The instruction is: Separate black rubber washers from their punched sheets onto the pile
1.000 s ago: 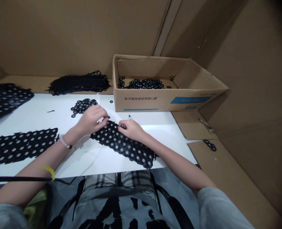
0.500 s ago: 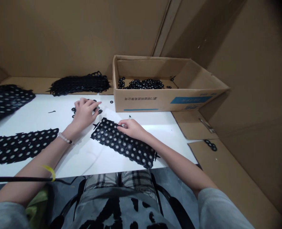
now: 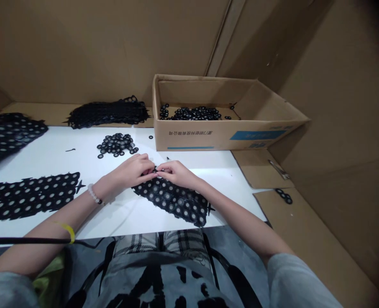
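Observation:
In front of me lies a black sheet of joined rings with pale centres (image 3: 176,203), slanting down to the right. My left hand (image 3: 133,171) is closed in a pinch over the sheet's upper left corner; what it grips is hidden. Fingertip to fingertip with it, my right hand (image 3: 178,173) pinches at the sheet's upper edge, with a small dark bit showing between the fingertips. Just beyond my left hand is a pile of loose black rings (image 3: 115,144), and one more loose ring (image 3: 150,137) lies apart from it.
A cardboard box (image 3: 192,134) with many black rings inside stands at the back. Another ring sheet (image 3: 32,194) lies at left, with more stacked sheets (image 3: 109,113) behind and a heap (image 3: 10,134) at far left. A few joined rings (image 3: 283,196) rest on cardboard at right.
My left hand has left the loose ring pile, uncovering it, and moved right and nearer to meet my right hand at the sheet. The right hand stays at the upper edge.

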`<state>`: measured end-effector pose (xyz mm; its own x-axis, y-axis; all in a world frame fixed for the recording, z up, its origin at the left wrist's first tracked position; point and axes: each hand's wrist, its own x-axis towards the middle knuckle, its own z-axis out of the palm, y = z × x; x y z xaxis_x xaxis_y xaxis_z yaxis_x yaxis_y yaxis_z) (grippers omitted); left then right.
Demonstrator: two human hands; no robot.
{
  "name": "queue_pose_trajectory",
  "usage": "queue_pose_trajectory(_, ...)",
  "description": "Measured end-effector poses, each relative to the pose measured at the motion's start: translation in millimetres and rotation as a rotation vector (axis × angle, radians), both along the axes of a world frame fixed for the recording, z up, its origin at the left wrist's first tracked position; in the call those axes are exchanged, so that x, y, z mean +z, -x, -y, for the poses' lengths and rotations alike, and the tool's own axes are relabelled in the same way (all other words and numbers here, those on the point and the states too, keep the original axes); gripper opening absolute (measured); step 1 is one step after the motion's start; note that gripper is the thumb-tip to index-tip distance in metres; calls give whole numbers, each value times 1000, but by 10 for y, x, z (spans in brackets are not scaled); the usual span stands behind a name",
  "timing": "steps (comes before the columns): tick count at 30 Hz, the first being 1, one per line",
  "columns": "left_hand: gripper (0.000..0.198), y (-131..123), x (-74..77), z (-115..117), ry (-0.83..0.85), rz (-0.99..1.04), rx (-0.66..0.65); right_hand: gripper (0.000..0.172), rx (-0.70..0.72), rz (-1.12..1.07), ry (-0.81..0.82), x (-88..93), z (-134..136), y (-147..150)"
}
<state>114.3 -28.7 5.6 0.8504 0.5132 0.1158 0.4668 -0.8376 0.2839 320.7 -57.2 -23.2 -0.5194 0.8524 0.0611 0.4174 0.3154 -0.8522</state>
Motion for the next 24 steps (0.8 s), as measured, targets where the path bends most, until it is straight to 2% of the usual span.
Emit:
queue_pose_trajectory(4,33,35,21,-38,-14,2,15,18,-60,59,-49,38,4,5)
queue_pose_trajectory(10,25,83,3,-90,-106,133,69,22,-120,95,-45,63,-21,-50)
queue_pose_trajectory(15,25,45,17,-17,-217,106,3,28,-88,82,-62,98,16,-55)
queue_pose_trajectory(19,26,0,15,32,-295,55,-59,23,-65,74,-74,82,39,-10)
queue_pose_trajectory(24,26,10,-42,11,-387,58,-140,19,-113,76,-23,0,18,13)
